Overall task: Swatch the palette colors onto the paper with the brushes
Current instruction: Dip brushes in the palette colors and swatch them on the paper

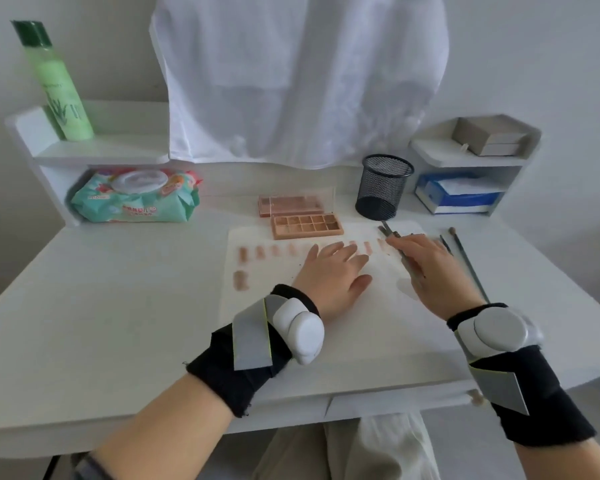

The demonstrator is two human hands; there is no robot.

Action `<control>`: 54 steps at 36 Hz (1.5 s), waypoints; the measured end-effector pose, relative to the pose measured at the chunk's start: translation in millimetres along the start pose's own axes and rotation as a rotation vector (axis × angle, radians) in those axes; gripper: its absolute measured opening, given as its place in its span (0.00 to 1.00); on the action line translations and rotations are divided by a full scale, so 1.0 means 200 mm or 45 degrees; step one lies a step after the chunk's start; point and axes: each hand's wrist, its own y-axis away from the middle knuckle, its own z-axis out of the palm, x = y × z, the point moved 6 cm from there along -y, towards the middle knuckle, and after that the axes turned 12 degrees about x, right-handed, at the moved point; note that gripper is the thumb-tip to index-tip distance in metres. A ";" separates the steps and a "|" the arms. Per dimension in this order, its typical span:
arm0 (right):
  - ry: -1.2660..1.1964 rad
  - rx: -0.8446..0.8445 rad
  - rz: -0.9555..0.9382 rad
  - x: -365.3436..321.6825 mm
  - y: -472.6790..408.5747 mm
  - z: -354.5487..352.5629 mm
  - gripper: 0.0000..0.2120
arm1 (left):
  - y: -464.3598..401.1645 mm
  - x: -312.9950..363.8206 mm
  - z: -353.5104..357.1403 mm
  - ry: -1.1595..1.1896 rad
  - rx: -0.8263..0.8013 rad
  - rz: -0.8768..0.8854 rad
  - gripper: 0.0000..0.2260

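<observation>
A white paper (284, 306) lies on the desk with a row of brownish swatches (243, 253) along its top and one more swatch (240, 280) below at the left. The open pink palette (307, 226) sits just beyond the paper's top edge. My left hand (333, 275) lies flat on the paper with fingers spread. My right hand (426, 268) holds a brush (390, 233), its bristles pointing away near the paper's upper right. Two more brushes (465, 258) lie on the desk to the right of that hand.
A black mesh cup (383, 187) stands behind the paper at right. A wet-wipes pack (136, 197) sits at back left, a green bottle (58, 88) on the left shelf, a tissue box (459, 195) and grey box (489, 136) in the right shelf. White cloth (291, 81) hangs behind.
</observation>
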 end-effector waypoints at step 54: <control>0.033 -0.123 0.688 0.20 -0.10 -0.01 0.12 | -0.09 0.25 0.08 0.077 -0.047 0.058 0.20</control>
